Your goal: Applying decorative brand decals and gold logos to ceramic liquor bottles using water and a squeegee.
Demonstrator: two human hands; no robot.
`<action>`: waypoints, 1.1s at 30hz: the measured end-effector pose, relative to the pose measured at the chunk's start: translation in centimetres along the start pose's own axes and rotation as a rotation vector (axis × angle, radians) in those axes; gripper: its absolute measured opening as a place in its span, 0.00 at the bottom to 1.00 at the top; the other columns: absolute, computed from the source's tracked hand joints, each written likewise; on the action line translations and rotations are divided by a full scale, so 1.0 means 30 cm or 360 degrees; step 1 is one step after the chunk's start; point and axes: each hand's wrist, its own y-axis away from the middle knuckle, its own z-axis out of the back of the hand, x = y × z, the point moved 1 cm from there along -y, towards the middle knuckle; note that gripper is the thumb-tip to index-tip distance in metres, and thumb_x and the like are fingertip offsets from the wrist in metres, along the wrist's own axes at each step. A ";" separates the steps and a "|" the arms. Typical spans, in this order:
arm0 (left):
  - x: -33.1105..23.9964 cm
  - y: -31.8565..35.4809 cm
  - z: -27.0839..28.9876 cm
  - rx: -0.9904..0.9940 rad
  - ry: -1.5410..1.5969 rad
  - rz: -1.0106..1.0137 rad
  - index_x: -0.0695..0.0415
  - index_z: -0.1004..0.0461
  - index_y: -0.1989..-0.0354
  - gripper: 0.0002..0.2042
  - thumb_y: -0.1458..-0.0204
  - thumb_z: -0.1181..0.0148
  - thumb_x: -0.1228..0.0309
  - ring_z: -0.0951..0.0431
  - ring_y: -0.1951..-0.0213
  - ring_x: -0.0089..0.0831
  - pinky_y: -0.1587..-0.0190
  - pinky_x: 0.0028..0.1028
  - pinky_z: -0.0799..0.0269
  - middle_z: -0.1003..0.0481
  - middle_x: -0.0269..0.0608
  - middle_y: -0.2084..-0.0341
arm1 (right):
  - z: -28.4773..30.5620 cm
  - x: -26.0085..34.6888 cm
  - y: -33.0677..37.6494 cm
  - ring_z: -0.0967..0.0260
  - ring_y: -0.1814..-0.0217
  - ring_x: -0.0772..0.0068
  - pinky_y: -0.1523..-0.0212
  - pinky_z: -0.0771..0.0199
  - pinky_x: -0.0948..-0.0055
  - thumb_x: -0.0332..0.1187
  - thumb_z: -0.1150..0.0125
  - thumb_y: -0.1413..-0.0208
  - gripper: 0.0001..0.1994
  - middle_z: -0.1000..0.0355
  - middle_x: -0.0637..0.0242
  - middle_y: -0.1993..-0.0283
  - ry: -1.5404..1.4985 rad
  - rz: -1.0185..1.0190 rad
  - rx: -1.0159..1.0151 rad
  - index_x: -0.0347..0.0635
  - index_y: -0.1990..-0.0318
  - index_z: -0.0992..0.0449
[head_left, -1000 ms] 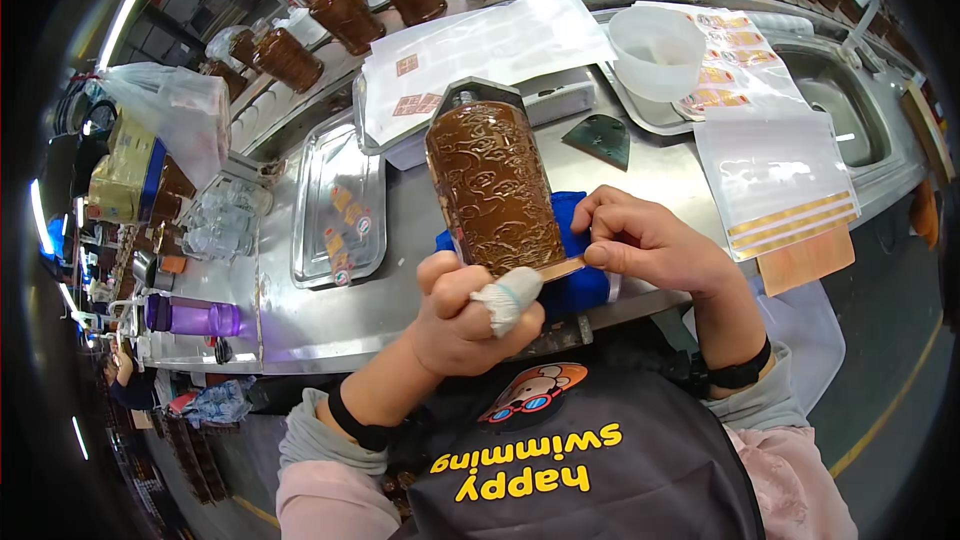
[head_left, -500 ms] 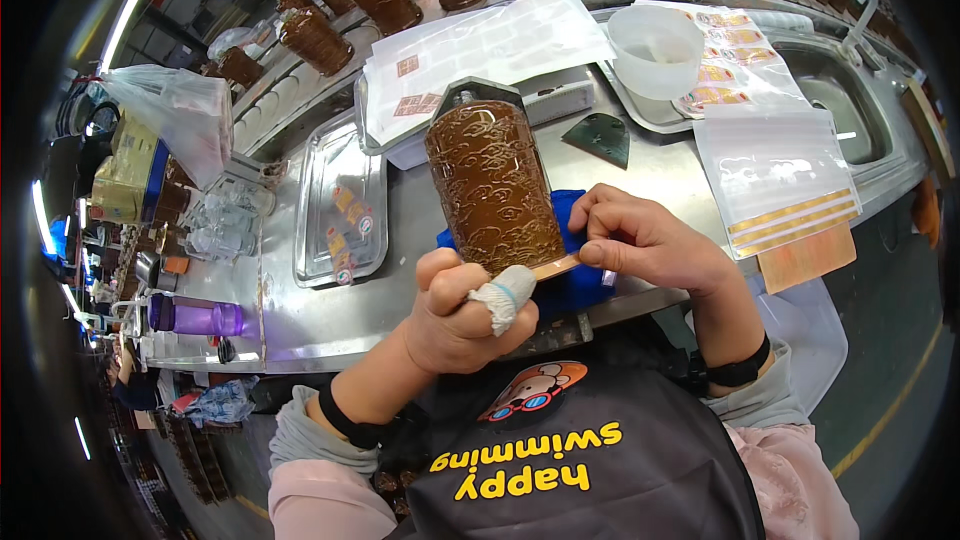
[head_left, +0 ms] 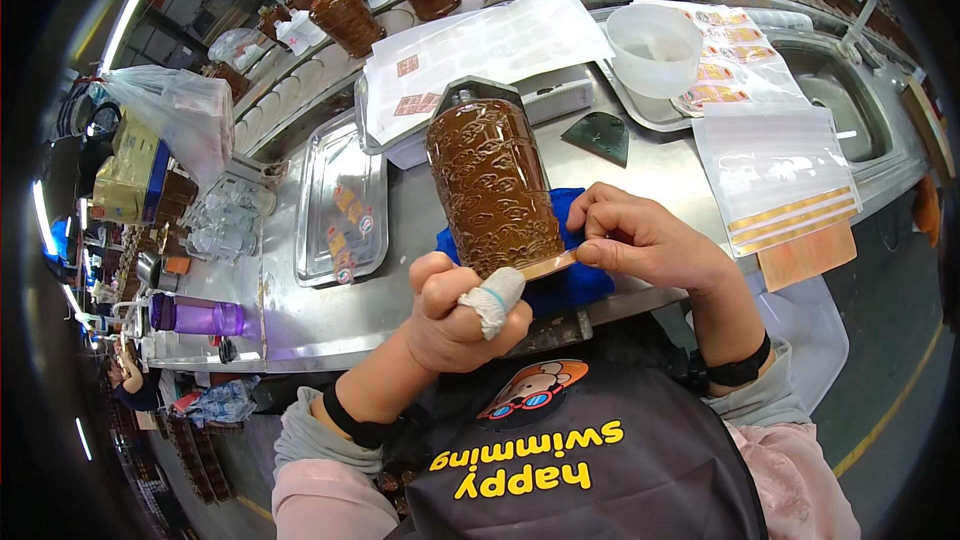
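A tall brown embossed jar [head_left: 492,188] is tilted over the steel counter [head_left: 330,310], just above a blue cloth [head_left: 575,280]. My left hand [head_left: 455,310], with a white bandage on the thumb, grips the jar's lower end. My right hand [head_left: 640,240] pinches the jar's bottom rim, where a thin gold strip [head_left: 550,263] runs along the edge. The jar's dark lid end points away from me.
A steel tray [head_left: 340,205] with small stickers lies to the left. White sheets [head_left: 480,50], a white plastic tub [head_left: 655,38], a dark scraper [head_left: 597,135] and clear bags [head_left: 775,165] lie beyond. More brown jars [head_left: 345,15] ride a conveyor at the back. A purple bottle [head_left: 195,317] lies far left.
The jars on the back conveyor have shifted to the right. My hands and the held jar stay almost where they were.
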 end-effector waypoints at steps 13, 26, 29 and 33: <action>0.019 -0.056 -0.002 0.0113 0.0208 -0.0033 0.42 0.26 0.77 0.12 0.75 0.36 0.68 0.38 0.59 0.34 0.61 0.39 0.42 0.31 0.25 0.58 | -0.002 0.009 0.006 0.39 0.58 0.71 0.57 0.37 0.74 0.40 0.40 0.41 0.14 0.35 0.65 0.61 -0.0089 -0.0115 -0.0002 0.36 0.68 0.28; 0.014 -0.068 -0.001 0.0228 0.0222 0.0025 0.44 0.25 0.76 0.11 0.74 0.38 0.68 0.38 0.58 0.35 0.59 0.39 0.41 0.30 0.25 0.58 | -0.005 0.009 0.007 0.40 0.56 0.74 0.57 0.39 0.75 0.38 0.39 0.42 0.13 0.36 0.66 0.58 -0.0103 -0.0103 0.0046 0.37 0.70 0.29; 0.024 -0.072 -0.005 0.0244 0.0218 -0.0069 0.44 0.25 0.76 0.11 0.74 0.38 0.67 0.37 0.59 0.35 0.59 0.39 0.41 0.30 0.25 0.58 | -0.003 0.018 0.007 0.42 0.56 0.77 0.59 0.40 0.77 0.36 0.38 0.42 0.12 0.37 0.66 0.56 -0.0152 -0.0142 0.0058 0.39 0.72 0.29; 0.012 -0.023 0.004 0.0098 0.0213 0.0158 0.43 0.26 0.77 0.11 0.75 0.37 0.68 0.37 0.59 0.36 0.61 0.39 0.41 0.31 0.25 0.59 | -0.012 0.020 -0.004 0.38 0.55 0.68 0.53 0.37 0.72 0.40 0.39 0.42 0.14 0.35 0.64 0.59 0.0012 -0.0025 0.0030 0.36 0.66 0.27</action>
